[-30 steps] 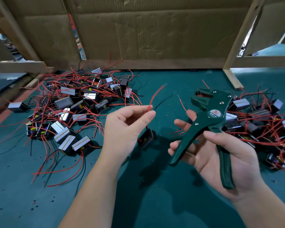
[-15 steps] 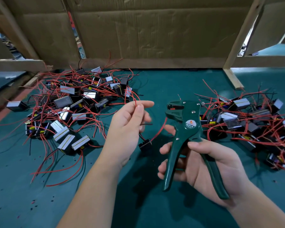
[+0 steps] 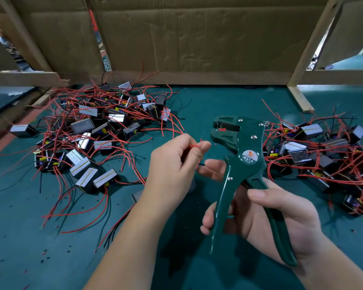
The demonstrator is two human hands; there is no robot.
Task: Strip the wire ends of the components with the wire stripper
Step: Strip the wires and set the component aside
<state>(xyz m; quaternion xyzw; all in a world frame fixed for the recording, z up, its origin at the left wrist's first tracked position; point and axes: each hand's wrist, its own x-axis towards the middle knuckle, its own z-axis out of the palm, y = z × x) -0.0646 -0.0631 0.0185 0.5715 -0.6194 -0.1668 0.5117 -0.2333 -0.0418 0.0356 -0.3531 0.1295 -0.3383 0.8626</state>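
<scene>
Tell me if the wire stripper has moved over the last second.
Yes. The wire stripper, held in the right hand, has shifted left, away from the wooden post at back right, toward the left hand pinching a red wire.

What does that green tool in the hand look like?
It is a dark green wire stripper, held up in the air, head up and turned left, handles down and spread apart. Silver rivets dot its body, a round label reads W01A, and a red piece sits in the mouth. Only the right hand touches it, gripping both handles.
</scene>
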